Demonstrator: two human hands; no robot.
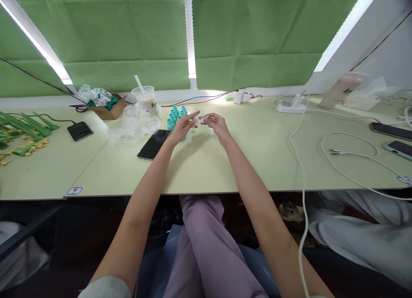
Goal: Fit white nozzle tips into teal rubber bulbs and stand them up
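Observation:
Over the table, my left hand (183, 128) and my right hand (219, 125) are close together with fingertips almost meeting. The right thumb and fingers pinch a small white plastic piece (204, 119). My left fingers are closed around another small pale piece (195, 123), partly hidden by the fingers. Below the hands, more small white pieces (189, 137) lie on the table, one of them (211, 131) by the right fingers. Several teal bottle-shaped parts (174, 116) stand grouped just behind my left hand. What the small pieces are is too fine to tell.
A black phone (153, 144) lies left of my hands. Beyond it are a crumpled plastic bag (137, 123), a drink cup (146, 100) with a straw and a cardboard box (109, 109). A white cable (299, 154) crosses the right side from a power strip (291, 107). Green parts (28, 133) lie far left.

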